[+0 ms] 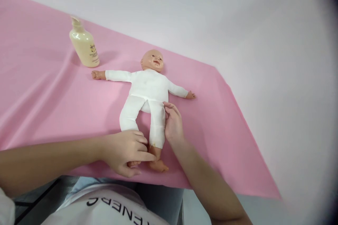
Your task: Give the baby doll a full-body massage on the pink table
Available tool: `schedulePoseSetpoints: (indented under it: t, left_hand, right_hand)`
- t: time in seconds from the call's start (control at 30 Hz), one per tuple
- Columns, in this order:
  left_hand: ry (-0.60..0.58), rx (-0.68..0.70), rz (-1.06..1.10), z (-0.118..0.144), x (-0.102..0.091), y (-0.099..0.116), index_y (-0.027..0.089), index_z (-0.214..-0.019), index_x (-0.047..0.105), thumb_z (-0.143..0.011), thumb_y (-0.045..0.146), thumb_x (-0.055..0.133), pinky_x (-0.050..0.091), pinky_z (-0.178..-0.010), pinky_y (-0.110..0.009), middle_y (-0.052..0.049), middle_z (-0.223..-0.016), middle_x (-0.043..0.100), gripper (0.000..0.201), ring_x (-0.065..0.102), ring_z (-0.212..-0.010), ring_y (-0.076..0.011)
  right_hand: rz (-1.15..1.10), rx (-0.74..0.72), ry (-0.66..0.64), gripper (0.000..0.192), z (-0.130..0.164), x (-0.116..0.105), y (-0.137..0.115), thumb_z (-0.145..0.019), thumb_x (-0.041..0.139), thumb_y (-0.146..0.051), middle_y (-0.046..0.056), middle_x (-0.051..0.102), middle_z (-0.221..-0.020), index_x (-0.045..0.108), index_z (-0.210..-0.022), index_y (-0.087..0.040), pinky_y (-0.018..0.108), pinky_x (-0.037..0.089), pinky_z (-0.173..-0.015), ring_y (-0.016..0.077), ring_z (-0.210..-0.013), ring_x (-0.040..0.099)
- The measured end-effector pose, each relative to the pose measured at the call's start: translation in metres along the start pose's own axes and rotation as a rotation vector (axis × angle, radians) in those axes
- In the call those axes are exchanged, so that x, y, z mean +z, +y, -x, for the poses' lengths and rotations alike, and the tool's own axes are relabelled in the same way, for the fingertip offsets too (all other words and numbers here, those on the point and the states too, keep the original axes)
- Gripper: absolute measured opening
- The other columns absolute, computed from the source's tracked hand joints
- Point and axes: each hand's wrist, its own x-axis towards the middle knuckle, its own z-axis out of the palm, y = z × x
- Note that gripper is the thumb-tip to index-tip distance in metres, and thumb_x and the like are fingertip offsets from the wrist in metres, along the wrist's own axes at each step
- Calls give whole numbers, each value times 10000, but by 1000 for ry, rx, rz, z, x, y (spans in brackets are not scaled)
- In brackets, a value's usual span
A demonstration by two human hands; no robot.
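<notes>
A baby doll [149,86] in a white cloth body lies on its back, arms spread, its head away from me. My left hand [128,151] lies across the lower part of the doll's leg on the left and mostly covers that foot. Its index finger stretches to the other ankle, and its thumb is apart below; some toes show between them. Along the outer side of the doll's right-hand thigh rests my right hand [173,123], fingers loosely bent and fingertips touching the white cloth. No grip by either hand is visible.
A pink cloth [211,123] with folds at the left covers the table beneath the doll. Beyond the doll's outstretched arm, at the back left, stands a pale yellow pump bottle [86,49]. A white surface [277,95] lies past the cloth's edge.
</notes>
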Motion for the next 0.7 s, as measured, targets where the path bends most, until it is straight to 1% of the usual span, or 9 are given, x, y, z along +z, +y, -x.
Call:
schedulePoseSetpoints:
  t: [0.1, 0.2, 0.27, 0.33, 0.43, 0.5, 0.6, 0.63, 0.7]
  left_hand:
    - [6, -22, 42, 2, 1, -2, 185, -1332, 570, -865, 533, 542, 458, -788, -401, -108, -1006, 728, 583, 605, -827, -265]
    - [6, -52, 89, 3, 2, -4, 203, -1443, 471, -917, 626, 416, 455, -817, -398, -99, -991, 725, 677, 606, -834, -262]
    - [2, -63, 128, 3, 1, -4, 212, -1495, 400, -938, 653, 345, 455, -829, -392, -96, -998, 720, 712, 608, -841, -255]
    - [4, -68, 161, 1, 1, -4, 216, -1516, 360, -949, 665, 300, 458, -833, -388, -103, -1024, 713, 726, 609, -848, -251]
    - [46, -51, 188, -1, -1, -5, 213, -1532, 320, -973, 622, 286, 468, -815, -384, -95, -956, 714, 693, 608, -836, -252]
    - [103, -23, 192, -2, -3, -6, 211, -1538, 300, -989, 546, 314, 483, -803, -380, -93, -938, 712, 643, 614, -840, -253]
    - [186, -23, 195, 0, -7, -5, 222, -1542, 279, -983, 384, 371, 502, -870, -391, -110, -1078, 703, 589, 635, -964, -258]
    - [212, -33, 195, 1, -8, -4, 227, -1543, 271, -974, 335, 381, 500, -913, -401, -112, -1129, 694, 589, 632, -1032, -262]
    - [259, -47, 184, 4, -11, -4, 233, -1541, 269, -958, 272, 393, 491, -977, -423, -116, -1211, 673, 597, 603, -1154, -273]
  right_hand:
    - [-89, 79, 14, 206, -4, -3, 2, -683, 640, -262, -10, 683, -856, 624, -883, -212, 279, 526, -690, 146, -772, 632]
    - [-138, 94, -23, 155, -7, -5, 1, -715, 619, -263, -19, 686, -837, 605, -864, -222, 301, 539, -746, 151, -792, 648]
    - [-192, 112, -15, 118, -6, -4, -2, -732, 609, -259, -18, 688, -838, 599, -845, -227, 308, 541, -783, 153, -809, 656]
    - [-266, 154, 14, 81, -3, -2, -7, -746, 597, -255, -13, 690, -837, 602, -822, -227, 310, 537, -813, 152, -818, 661]
    - [-363, 172, 46, 68, 1, 2, -18, -778, 554, -273, -2, 685, -820, 601, -772, -225, 321, 528, -842, 150, -802, 656]
    - [-397, 137, 10, 147, 6, 3, -22, -807, 533, -336, 10, 678, -818, 604, -748, -221, 333, 521, -860, 152, -795, 649]
    - [-365, 21, -127, 320, 16, 2, -23, -863, 478, -487, 23, 659, -840, 619, -753, -221, 358, 505, -898, 166, -837, 638]
    - [-322, -44, -179, 373, 20, 1, -22, -884, 442, -527, 29, 651, -865, 623, -764, -223, 372, 499, -912, 176, -872, 633]
    - [-184, -232, -275, 468, 29, -1, -18, -925, 342, -579, 51, 635, -969, 628, -805, -228, 419, 490, -927, 215, -976, 619]
